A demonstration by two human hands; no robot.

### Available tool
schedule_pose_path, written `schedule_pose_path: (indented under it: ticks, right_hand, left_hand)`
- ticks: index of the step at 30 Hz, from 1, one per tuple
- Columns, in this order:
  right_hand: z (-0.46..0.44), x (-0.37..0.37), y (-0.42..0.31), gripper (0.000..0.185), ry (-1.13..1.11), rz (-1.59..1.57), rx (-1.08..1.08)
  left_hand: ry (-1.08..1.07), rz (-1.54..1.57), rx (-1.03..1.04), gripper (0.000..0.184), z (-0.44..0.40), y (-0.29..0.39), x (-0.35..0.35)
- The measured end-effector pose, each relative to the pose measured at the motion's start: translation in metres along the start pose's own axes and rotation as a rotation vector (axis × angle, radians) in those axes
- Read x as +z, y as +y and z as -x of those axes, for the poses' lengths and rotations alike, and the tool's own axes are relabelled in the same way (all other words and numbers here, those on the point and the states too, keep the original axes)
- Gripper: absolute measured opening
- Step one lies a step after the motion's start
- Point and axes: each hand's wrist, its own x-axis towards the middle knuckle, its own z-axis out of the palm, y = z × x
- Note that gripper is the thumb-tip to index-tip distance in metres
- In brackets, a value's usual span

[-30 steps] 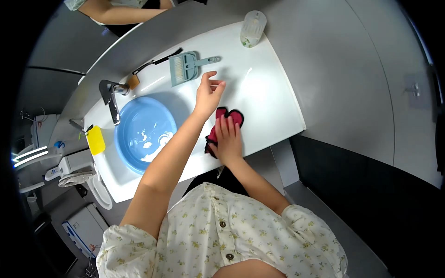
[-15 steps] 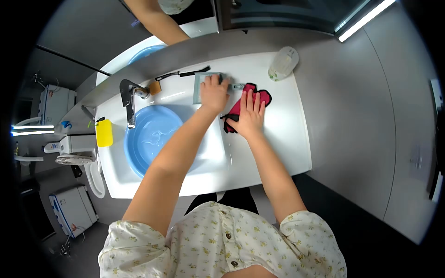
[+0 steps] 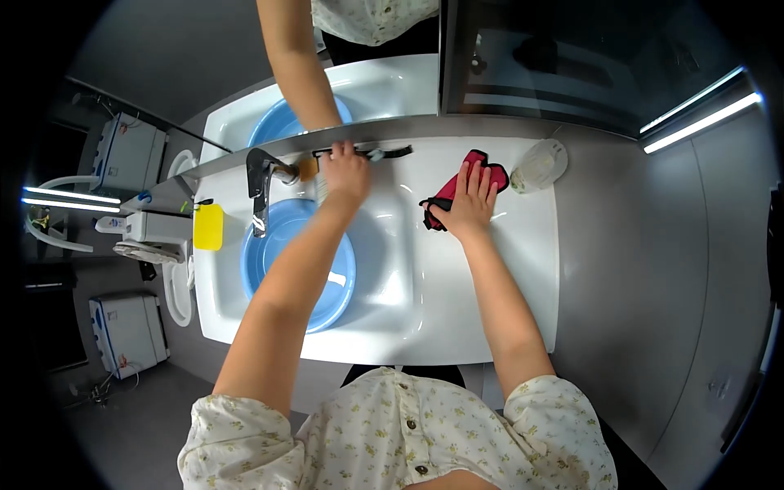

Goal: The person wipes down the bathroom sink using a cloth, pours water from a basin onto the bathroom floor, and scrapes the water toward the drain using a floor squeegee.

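Our left hand point(image 3: 346, 175) is at the desk's far edge, right of the tap point(image 3: 260, 184), fingers curled over a small dustpan and brush point(image 3: 376, 154); most of that set is hidden under the hand, so we can't tell if the fingers are clamped on it; our right hand point(image 3: 472, 204) lies flat, fingers slightly apart, on a red cloth piece point(image 3: 448, 196) with black trim; cloth is in the right half of the desk point(image 3: 449, 314), nearer the far edge than the near one; clear container point(image 3: 541, 166) sits in the far right corner, just beside the cloth; blue basin point(image 3: 255, 269) stands in the sink point(image 3: 388, 286), under the tap, our left forearm crossing above it; black strip point(image 3: 400, 152) runs along the far edge behind our left hand; orange block point(image 3: 308, 169) between tap and that hand; yellow sheet point(image 3: 208, 227) at the left edge.
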Motion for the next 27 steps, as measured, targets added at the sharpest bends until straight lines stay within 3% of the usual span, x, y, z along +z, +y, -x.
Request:
schedule_pose_path:
  ticks: [4,7,16,18,19,22,27]
  right_hand:
    - [-0.007,0.002,0.001,0.117,0.017,-0.012,0.009]
    - [-0.016,0.002,-0.001,0.118,0.057,-0.011,0.028]
    - [-0.047,0.009,-0.030,0.109,0.033,0.040,-0.221]
    - [-0.048,0.014,-0.041,0.102,0.050,0.004,-0.300]
    - [-0.048,0.018,-0.049,0.098,0.037,0.036,-0.427]
    - [-0.055,0.026,-0.088,0.089,-0.033,0.055,-0.655]
    - [-0.067,0.044,-0.150,0.083,-0.112,0.055,-0.933]
  left_hand:
    - [0.060,0.021,-0.050,0.030,-0.014,-0.009,0.029]
    - [-0.066,0.072,-0.051,0.030,-0.016,-0.011,0.041]
    - [-0.053,0.006,-0.050,0.030,-0.011,-0.016,0.021]
    - [-0.030,0.154,-0.069,0.028,-0.009,-0.026,0.006]
    - [0.189,0.151,-0.041,0.023,-0.006,-0.034,0.005]
    - [0.270,0.174,0.068,0.017,-0.001,-0.065,-0.019]
    - [0.240,0.216,0.079,0.016,0.013,-0.093,-0.043]
